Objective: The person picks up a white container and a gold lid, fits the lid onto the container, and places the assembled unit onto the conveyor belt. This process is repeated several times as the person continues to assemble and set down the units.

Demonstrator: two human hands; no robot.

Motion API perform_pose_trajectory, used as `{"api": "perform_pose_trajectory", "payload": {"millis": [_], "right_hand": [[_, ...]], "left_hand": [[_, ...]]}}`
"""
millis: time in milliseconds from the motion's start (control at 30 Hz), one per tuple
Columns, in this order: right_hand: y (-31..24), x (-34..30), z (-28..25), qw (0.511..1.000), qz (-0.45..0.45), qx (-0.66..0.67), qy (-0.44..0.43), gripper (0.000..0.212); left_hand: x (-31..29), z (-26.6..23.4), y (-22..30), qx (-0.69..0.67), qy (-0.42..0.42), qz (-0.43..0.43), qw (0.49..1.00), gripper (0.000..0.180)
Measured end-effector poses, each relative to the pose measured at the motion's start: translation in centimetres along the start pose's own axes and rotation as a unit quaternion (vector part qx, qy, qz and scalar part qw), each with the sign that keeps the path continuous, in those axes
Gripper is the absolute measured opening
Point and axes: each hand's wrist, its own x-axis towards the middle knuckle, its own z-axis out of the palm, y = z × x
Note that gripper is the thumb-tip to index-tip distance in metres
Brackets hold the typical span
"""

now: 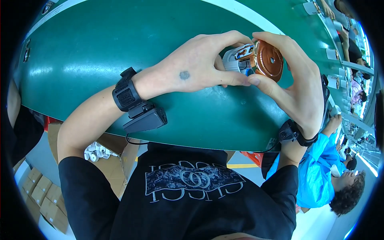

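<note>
Closest to us was our black shirt (192, 216), its chest printed with pale linked rings. Above it, both our hands gripped one small device, held over the green tabletop (112, 48), right of centre. Our left hand (200, 62) had its thumb and fingers around the white ribbed body (231, 60); our right hand (304, 76) curved about the round copper-coloured end (267, 64), index finger and thumb on its rim. Our thumb tips met just beside a small blue part (249, 72). Each wrist wore a black strap (the left one (125, 96) carried a dark box (146, 119)). Beyond the table's near edge, at lower left, an uncovered cardboard box (110, 172) held white parts (96, 152), and closed cartons (54, 208) stood farther left. At right we saw a co-worker in bright blue (316, 176), and white pieces (332, 54) stood along the bench.
</note>
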Motion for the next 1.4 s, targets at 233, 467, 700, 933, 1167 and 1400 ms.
{"api": "perform_pose_trajectory", "payload": {"millis": [233,467,700,933,1167,1400], "right_hand": [[0.5,1.0,0.9,0.992,-0.078,-0.093,-0.023,0.062],[2.3,1.9,2.5,0.992,-0.103,-0.056,0.037,0.083],[5.8,2.2,8.4,0.966,-0.066,0.129,0.213,0.097],[7.0,2.5,7.9,0.941,0.048,0.252,0.222,0.081],[7.9,3.2,7.0,0.954,0.056,0.207,0.212,0.077],[7.3,3.7,7.1,0.945,0.122,0.119,0.279,0.051]], "left_hand": [[-0.1,-0.1,-1.1,0.002,0.009,0.020,1.000,0.068],[0.8,-0.8,0.6,-0.115,0.027,-0.034,0.992,0.057],[1.7,-2.2,0.7,-0.241,0.017,-0.127,0.962,0.057],[2.2,-0.3,1.1,0.107,0.076,-0.010,0.991,0.075],[4.1,0.1,0.0,0.049,0.096,0.025,0.994,0.081],[7.9,-8.5,-1.4,0.407,0.258,0.105,0.870,0.081]]}}
